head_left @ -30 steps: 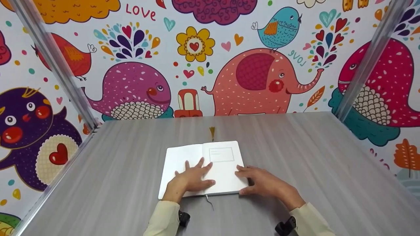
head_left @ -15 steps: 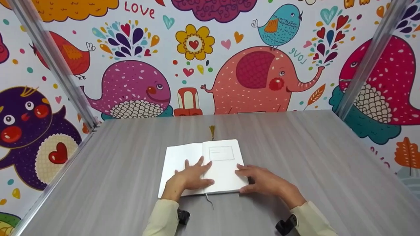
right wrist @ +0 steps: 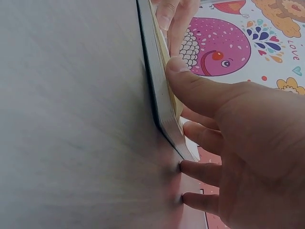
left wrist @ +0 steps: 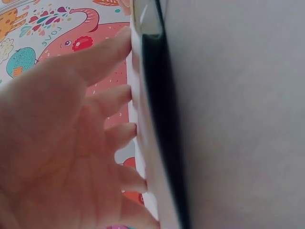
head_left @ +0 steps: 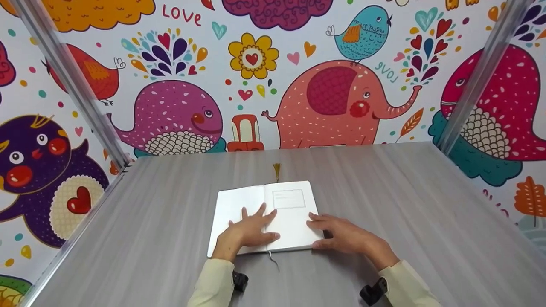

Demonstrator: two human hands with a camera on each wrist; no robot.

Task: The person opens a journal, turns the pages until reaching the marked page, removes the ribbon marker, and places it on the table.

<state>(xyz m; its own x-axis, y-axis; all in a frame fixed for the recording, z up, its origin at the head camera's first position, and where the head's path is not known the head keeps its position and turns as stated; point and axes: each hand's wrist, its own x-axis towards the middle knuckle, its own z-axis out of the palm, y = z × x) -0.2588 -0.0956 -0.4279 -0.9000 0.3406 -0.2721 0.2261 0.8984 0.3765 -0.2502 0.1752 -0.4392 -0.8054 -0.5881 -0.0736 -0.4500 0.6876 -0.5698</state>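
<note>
An open notebook (head_left: pixel 294 224) with white pages lies on the table, a printed box near the top of its right page. My left hand (head_left: pixel 247 232) rests across the fold with fingers spread straight; in the left wrist view its fingertips touch the page. At the lower right corner is my right hand (head_left: pixel 343 236). In the right wrist view its thumb (right wrist: pixel 178 64) touches the edge of the pages. Two of its fingertips rest on the table beside the notebook's dark cover. A grey ribbon bookmark (head_left: pixel 274 261) hangs from the near end of the fold.
A gold tassel (head_left: pixel 276 171) lies just beyond the notebook's far edge. The grey wood-grain table (head_left: pixel 162 221) runs back to a wall (head_left: pixel 251 98) printed with cartoon animals. Metal posts (head_left: pixel 72 81) stand at both back corners. Each wrist wears a black camera (head_left: pixel 373 292).
</note>
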